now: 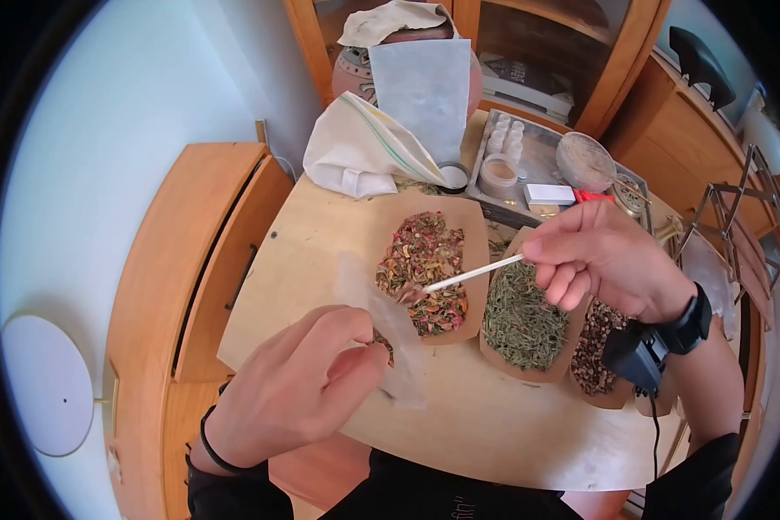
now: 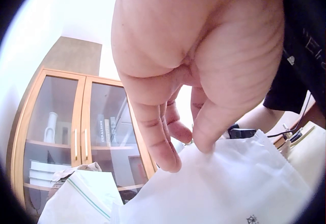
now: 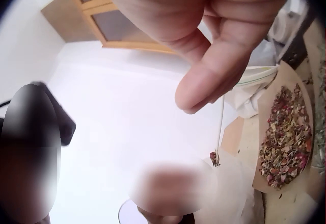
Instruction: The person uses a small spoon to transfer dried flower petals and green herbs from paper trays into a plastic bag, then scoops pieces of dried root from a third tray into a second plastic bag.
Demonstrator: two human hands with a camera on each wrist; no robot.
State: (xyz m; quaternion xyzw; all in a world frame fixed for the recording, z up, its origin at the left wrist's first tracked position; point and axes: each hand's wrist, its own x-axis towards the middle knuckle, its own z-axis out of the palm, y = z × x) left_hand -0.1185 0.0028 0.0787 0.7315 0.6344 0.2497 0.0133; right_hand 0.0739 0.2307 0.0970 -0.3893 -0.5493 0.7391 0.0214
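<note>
My left hand [image 1: 295, 377] pinches the top edge of a translucent white bag [image 1: 405, 381] between thumb and fingers; in the left wrist view the bag [image 2: 224, 178] hangs below the fingertips. A few dried bits show inside it. My right hand [image 1: 602, 256] grips the end of a thin white spoon handle [image 1: 472, 276]. Dried flower bits [image 1: 410, 293] sit on its far end, close to the bag's mouth; the right wrist view shows them [image 3: 214, 157] right by the bag. Beneath the spoon lies a brown paper tray [image 1: 474, 295] of mixed dried petals [image 1: 420, 247].
Right of the petals stand paper trays of green dried herb [image 1: 529, 325] and brown bits [image 1: 596, 360]. Behind are a cream cloth bag [image 1: 355, 147] and a grey tray [image 1: 542, 143] with vials, jars and a bowl [image 1: 586, 163]. A drawer cabinet [image 1: 191, 225] stands left.
</note>
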